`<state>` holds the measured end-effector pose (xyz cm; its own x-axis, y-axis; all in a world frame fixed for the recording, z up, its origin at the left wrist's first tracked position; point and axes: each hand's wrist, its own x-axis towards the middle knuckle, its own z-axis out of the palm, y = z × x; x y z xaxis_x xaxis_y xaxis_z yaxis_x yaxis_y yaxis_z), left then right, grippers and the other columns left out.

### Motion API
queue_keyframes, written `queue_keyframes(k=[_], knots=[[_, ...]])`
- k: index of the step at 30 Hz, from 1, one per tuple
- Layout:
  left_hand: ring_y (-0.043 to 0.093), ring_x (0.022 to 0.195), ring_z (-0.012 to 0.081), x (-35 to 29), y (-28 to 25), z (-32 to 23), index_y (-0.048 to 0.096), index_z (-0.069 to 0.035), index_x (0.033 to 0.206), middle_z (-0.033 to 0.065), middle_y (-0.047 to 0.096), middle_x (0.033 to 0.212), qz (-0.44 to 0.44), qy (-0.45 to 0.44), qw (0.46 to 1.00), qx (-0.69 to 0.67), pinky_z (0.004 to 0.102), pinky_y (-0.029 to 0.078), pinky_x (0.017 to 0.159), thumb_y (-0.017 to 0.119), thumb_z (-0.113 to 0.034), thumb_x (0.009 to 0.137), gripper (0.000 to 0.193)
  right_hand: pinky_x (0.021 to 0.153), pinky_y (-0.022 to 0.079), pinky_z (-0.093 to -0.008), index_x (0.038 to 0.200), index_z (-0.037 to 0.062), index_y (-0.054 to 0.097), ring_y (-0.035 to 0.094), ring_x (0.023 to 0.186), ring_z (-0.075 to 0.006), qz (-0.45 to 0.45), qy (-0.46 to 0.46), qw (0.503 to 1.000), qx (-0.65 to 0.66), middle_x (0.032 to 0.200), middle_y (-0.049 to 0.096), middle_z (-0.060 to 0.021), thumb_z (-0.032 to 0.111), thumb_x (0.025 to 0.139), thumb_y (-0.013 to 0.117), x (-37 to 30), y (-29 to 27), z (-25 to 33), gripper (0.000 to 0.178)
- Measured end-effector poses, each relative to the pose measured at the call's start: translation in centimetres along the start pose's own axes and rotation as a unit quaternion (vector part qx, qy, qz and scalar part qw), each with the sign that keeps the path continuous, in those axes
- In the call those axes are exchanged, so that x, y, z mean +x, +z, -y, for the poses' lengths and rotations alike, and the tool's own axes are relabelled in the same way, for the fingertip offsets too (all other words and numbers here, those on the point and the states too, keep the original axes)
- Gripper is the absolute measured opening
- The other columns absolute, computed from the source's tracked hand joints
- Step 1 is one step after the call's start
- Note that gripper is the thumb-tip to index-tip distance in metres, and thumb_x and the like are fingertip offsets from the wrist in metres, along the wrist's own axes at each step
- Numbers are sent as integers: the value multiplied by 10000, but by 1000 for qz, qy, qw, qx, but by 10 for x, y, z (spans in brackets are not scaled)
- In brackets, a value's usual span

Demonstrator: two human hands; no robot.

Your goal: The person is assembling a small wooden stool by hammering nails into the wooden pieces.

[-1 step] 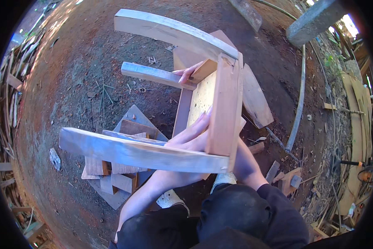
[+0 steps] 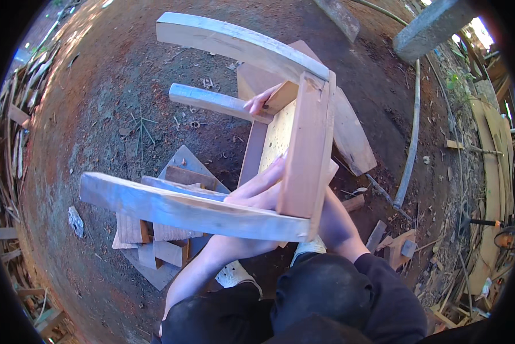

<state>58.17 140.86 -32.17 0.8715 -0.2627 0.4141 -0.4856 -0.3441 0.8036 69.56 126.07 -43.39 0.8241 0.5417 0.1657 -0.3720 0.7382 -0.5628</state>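
A wooden stool frame [image 2: 306, 146] is held up on its side in front of me, its several curved legs pointing left. My left hand [image 2: 260, 186] reaches in behind the near leg [image 2: 194, 206]. Its fingers lie extended along the inside of the frame, against the pale underside panel [image 2: 278, 135], gripping the stool. At the far side, the fingers of my right hand [image 2: 259, 102] curl around the frame by the base of a far leg [image 2: 208, 102]. The stool hides the rest of that hand and its wrist.
Cut wood blocks [image 2: 168, 252] and a grey board [image 2: 183, 157] lie on the dirt at the left. Flat planks [image 2: 352, 135] lie beyond the stool. A concrete post [image 2: 432, 31] stands far right; scrap timber lines both sides. An orange-and-black tool [image 2: 504, 241] is at the right.
The near end of the stool has shifted slightly left and up, tilting the frame a little. Both hands keep their hold.
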Motion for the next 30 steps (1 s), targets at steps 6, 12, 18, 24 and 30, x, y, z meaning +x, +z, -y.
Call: queue_keyframes(k=[6, 12, 18, 24, 30], knots=[[661, 1134, 367, -5, 4, 8, 665, 28, 1162, 217, 648, 1255, -34, -88, 994, -52, 425, 539, 922, 791, -337, 752, 563, 1138, 388, -451, 1602, 76, 136, 458, 1333, -278, 21, -31, 998, 41, 1458, 404, -155, 708, 1006, 289, -10, 1, 7, 882], [636, 1215, 355, 7, 10, 12, 676, -9, 1194, 198, 640, 1319, -71, 17, 997, -28, 451, 524, 984, 812, -285, 776, 519, 1150, 369, -450, 1596, 79, 158, 460, 1315, -282, 42, -58, 993, 90, 1420, 425, -152, 691, 1015, 293, -5, 6, 3, 854], [670, 1183, 341, 1, 22, 20, 660, 17, 1179, 185, 661, 1306, -175, 86, 975, 107, 441, 552, 949, 823, -201, 795, 470, 1162, 350, -450, 1590, 82, 180, 462, 1298, -285, 69, -70, 984, 151, 1383, 445, -149, 673, 1025, 297, 0, 3, 3, 827], [628, 1233, 344, -8, 35, 20, 598, -75, 1335, 170, 653, 1312, -203, 122, 910, 340, 618, 366, 1141, 708, -195, 936, 431, 1175, 331, -450, 1584, 84, 202, 465, 1280, -289, 86, -73, 972, 207, 1345, 465, -146, 655, 1034, 301, 18, 0, -8, 799], [300, 1494, 384, 4, 52, 42, 577, -447, 1375, 154, 407, 1550, -380, 148, 850, 332, 680, 129, 1208, 800, -385, 846, 578, 1187, 312, -449, 1578, 87, 225, 467, 1263, -293, 100, -85, 957, 257, 1308, 486, -142, 638, 1043, 306, 32, 2, -18, 772]])
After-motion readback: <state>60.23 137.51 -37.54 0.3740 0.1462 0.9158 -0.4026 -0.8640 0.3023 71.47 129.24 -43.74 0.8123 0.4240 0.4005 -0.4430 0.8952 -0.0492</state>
